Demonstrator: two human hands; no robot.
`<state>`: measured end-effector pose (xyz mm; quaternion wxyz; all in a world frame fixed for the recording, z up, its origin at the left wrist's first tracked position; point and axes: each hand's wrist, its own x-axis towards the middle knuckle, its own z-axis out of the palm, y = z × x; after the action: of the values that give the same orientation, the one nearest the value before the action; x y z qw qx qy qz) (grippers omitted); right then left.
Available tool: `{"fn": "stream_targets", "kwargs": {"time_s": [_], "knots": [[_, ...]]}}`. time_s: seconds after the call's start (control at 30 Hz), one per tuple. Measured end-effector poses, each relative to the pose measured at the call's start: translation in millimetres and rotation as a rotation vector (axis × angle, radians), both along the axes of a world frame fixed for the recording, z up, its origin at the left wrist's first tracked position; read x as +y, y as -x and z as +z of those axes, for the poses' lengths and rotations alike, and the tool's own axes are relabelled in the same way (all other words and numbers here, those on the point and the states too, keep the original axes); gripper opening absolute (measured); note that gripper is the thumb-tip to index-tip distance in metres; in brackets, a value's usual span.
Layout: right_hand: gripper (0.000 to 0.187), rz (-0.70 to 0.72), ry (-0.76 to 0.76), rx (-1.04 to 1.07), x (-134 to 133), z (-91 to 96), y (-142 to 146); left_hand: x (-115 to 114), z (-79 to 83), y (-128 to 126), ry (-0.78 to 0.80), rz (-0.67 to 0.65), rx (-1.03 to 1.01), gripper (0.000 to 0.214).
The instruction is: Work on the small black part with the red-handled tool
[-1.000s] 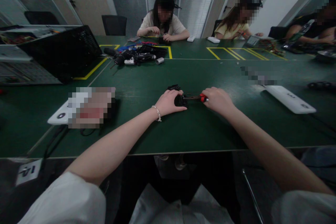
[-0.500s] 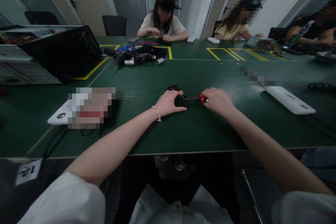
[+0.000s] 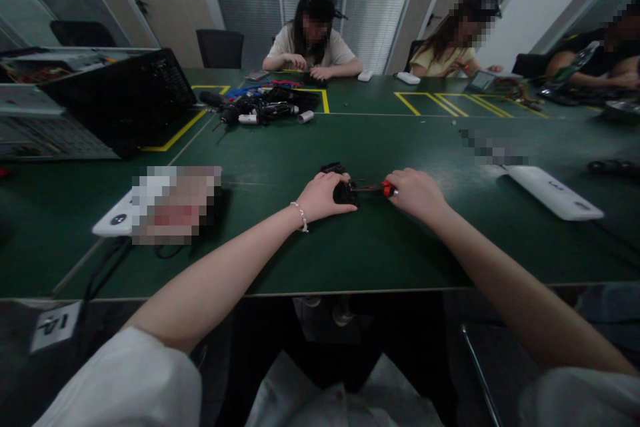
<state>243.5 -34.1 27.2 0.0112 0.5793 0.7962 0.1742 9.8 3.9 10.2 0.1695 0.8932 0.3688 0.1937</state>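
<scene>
My left hand (image 3: 327,193), a bracelet at its wrist, is closed round a small black part (image 3: 345,193) and holds it down on the green table (image 3: 395,250). Part of the black piece shows between thumb and fingers; its exact kind I cannot make out. From the right, my right hand (image 3: 416,193) grips what look like pliers (image 3: 387,188) with red handles. Their dark, narrow jaws point left and reach the black part, but whether they clamp it is too small to tell. The palm covers most of the handles.
An opened computer case (image 3: 120,107) stands at the left. Beyond my hands lies a heap of cables and black parts (image 3: 265,103). White power banks (image 3: 113,220) with cords lie left and right, the left one beside a blurred item. Several people (image 3: 313,40) sit across the table.
The whole view has shifted very slightly. Both hands keep the same hold on the black part and the pliers, with hardly any visible movement.
</scene>
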Motion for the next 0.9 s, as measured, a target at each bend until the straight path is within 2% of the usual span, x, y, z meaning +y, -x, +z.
{"fn": "stream_targets", "kwargs": {"time_s": [0.3, 0.63, 0.9], "knots": [[0.018, -0.021, 0.010, -0.014, -0.2, -1.2, 0.5, -0.4, 1.9, 0.4, 0.033, 0.007, 0.008, 0.057], [0.018, 0.021, -0.014, -0.037, -1.1, 2.3, 0.9, -0.3, 1.2, -0.1, 0.011, -0.001, -0.006, 0.056], [0.017, 0.005, -0.002, -0.003, 0.3, -2.3, -0.6, 0.4, -0.3, -0.3, -0.022, -0.002, -0.013, 0.054]]}}
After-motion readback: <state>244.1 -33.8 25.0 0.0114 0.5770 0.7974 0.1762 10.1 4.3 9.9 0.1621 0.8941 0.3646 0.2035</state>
